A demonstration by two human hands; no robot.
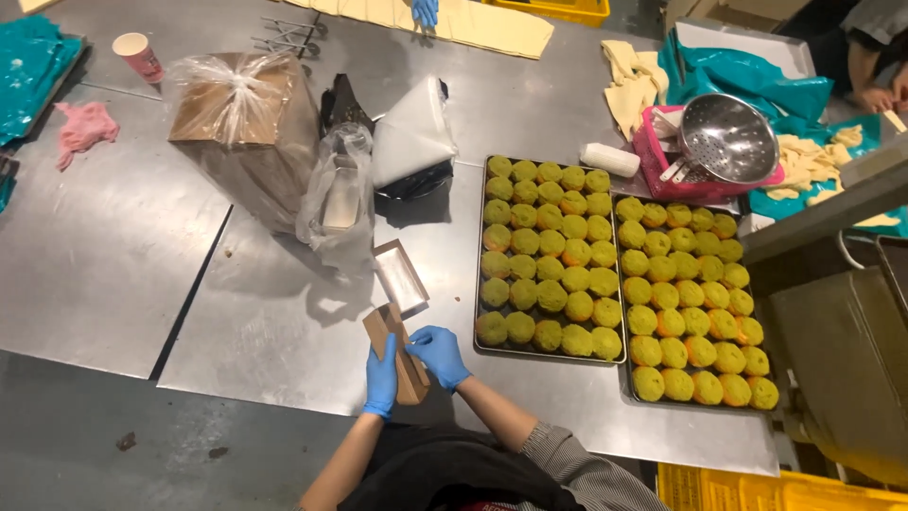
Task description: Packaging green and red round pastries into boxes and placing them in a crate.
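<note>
Blue-gloved, both hands meet on a flat brown cardboard box (402, 358) at the near edge of the steel table (113, 246); the left hand (382, 377) lies with fingers together along the box's left side, and the right hand (438, 354) is curled over its right edge, thumb and fingers apparently pinching the board, though the exact hold under the glove cannot be told. The box tilts slightly, its far end pointing toward an open box with a pale lining (401, 277) lying just beyond it.

To do this well, as I judge it, the left hand should brace the panel flat while the right works the edge along its crease; pressure belongs on the fold lines, not the faces, since thin board buckles; gloves reduce feel, so slow fingers help.

Just right of the hands, a tray of yellow-green round cakes (549, 255) sits close, with a second tray (695, 303) beside it; elbows should keep away from both. Farther back stand a bagged brown carton (236, 109), a clear plastic bag (336, 194), a metal colander (728, 137) in a pink basket, and a paper cup (137, 55); another person's blue-gloved hand (425, 11) shows at the far edge.
</note>
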